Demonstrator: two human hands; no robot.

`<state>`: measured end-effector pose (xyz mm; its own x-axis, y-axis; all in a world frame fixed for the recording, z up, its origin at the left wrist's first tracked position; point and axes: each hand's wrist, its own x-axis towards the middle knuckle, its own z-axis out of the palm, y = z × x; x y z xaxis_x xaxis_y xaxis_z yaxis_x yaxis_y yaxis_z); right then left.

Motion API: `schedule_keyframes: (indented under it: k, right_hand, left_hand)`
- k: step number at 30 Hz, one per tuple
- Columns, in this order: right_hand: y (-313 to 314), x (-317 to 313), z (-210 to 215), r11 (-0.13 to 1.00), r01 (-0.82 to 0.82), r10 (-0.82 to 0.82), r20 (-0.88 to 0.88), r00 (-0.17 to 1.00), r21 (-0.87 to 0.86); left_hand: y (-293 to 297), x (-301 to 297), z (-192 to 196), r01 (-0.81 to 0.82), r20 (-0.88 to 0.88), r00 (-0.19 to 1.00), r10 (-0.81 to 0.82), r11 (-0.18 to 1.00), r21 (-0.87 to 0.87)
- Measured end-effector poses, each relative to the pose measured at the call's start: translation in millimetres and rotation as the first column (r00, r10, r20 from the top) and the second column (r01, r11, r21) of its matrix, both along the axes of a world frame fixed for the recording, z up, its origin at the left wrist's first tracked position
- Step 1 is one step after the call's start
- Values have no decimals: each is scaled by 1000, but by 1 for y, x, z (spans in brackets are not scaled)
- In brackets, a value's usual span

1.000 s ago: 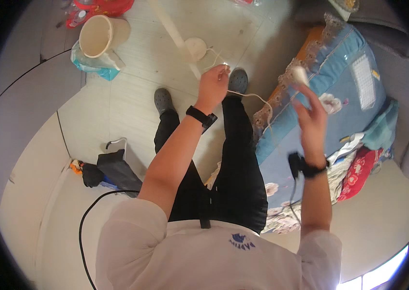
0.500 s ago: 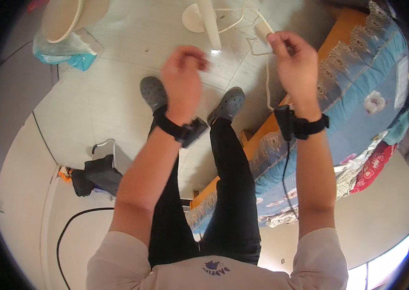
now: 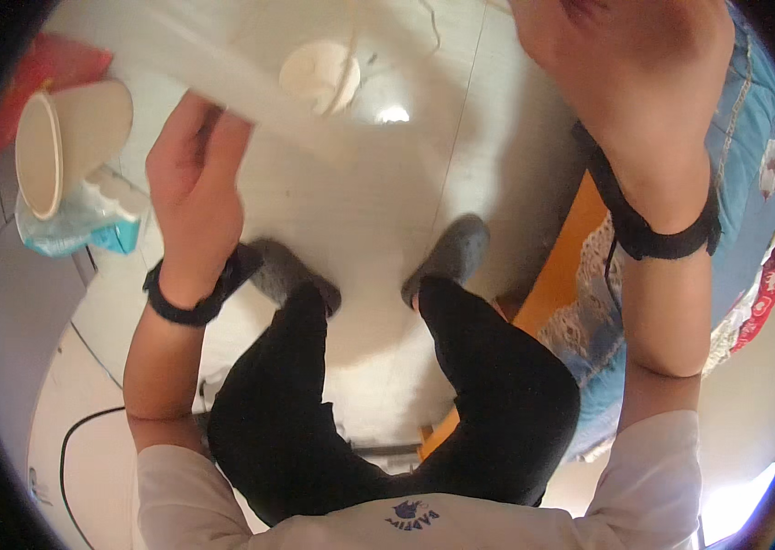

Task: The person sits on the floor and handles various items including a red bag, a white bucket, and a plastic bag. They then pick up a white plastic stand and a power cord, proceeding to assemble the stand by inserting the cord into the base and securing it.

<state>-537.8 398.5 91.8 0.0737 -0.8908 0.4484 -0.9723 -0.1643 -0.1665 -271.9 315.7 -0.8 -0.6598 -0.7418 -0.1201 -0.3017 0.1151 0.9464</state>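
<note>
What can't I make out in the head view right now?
All in the head view:
Right hand: fingertips and anything held, cut off by the top edge.
Left hand: whether it grips the pole, hidden by blur.
Cord: where it leads, cut off by the top edge.

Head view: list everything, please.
Pole: 1, whitish, upper left
Disc: 1, cream, top centre
Cord: 1+, pale, top edge
Bin: 1, beige, left
Bag: 1, clear-turquoise, by bin
Unclear item: 1, red, behind bin
Bed: 1, blue, orange frame, right
Cloth: 1, red, far right
Cable: 1, black, lower left
Screen: 1, white, lower right
Clogs: 2, grey, feet
Wristbands: 2, black, wrists
Trousers: 1, black, legs
Shirt: 1, white, bottom
Left hand: 1, upper left
Right hand: 1, upper right
</note>
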Motion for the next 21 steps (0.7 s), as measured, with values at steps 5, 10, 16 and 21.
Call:
schedule_keyframes:
  k: [5, 10, 16, 21]
  right_hand:
    - [-13, -36, -8, 978, -149, 126, -154, 980, -148]
    - [-8, -28, 1, 980, -31, -37, -334, 942, -198]
    - [-26, -17, -30, 981, 25, -81, -286, 955, -194]
    - [-26, -10, -61, 995, -40, 12, -277, 961, -97]
  left_hand:
    - [-17, 0, -5, 50, -286, 958, 15, 975, 218]
    - [-5, -5, 1, 131, -515, 855, 56, 938, 321]
    - [1, 3, -9, 21, -369, 917, 151, 906, 423]
    - [17, 19, -25, 98, -385, 900, 205, 765, 637]
